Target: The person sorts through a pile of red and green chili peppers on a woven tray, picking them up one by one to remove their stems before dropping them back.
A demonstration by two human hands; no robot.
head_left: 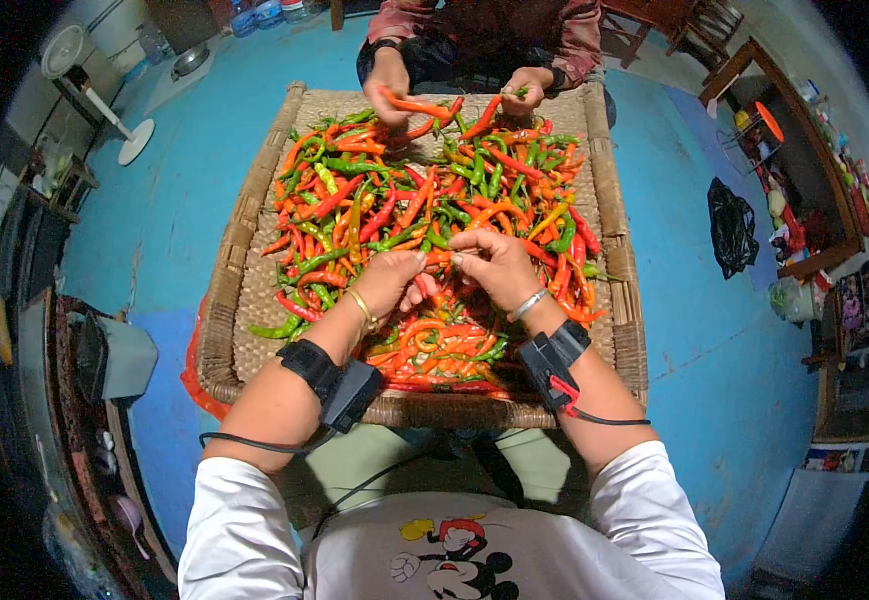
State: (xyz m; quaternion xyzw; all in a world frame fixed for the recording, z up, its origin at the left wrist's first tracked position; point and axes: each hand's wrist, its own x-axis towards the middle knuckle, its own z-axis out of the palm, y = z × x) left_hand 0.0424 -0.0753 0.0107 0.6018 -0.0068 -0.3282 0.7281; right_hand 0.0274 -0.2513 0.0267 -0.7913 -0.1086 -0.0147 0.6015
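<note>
A large heap of red, orange and green chili peppers (355, 215) lies in a shallow woven basket (245, 250). Over the middle of the heap, my left hand (393, 282) is closed, its thumb and fingertips pinching a red chili pepper (439, 258). My right hand (500, 270) grips the other side of the same pepper between thumb and forefinger, the two hands only a small gap apart. More peppers lie below my wrists, against the near rim of the basket.
Across the basket, another person's hands (388, 88) hold orange-red peppers. A white-based fan (138, 143) stands on the blue floor (175, 210) at the left. A black plastic bag (732, 228) lies at the right, near a wooden-framed shelf (845, 215). A grey bin (125, 357) stands at the left.
</note>
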